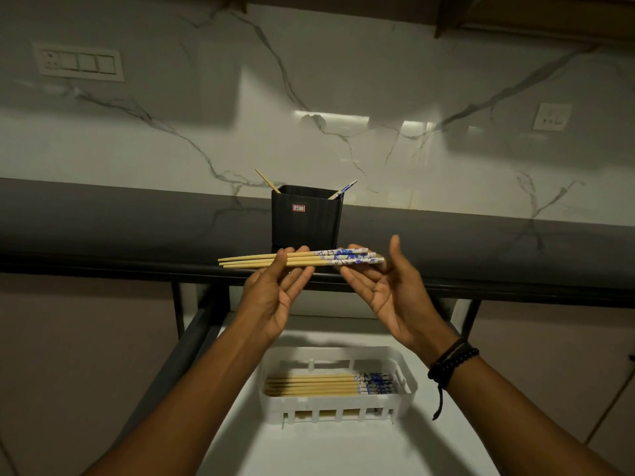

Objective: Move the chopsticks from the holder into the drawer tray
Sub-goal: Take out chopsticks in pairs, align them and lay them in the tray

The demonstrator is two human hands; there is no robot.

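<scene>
Three chopsticks lie level across both open palms, left hand and right hand, fingers spread, cradling rather than pinching. Loose like that, they could roll off on the way down to the tray at 6 o'clock. The holder at 12 o'clock shows two sticks; its inside is hidden.
</scene>
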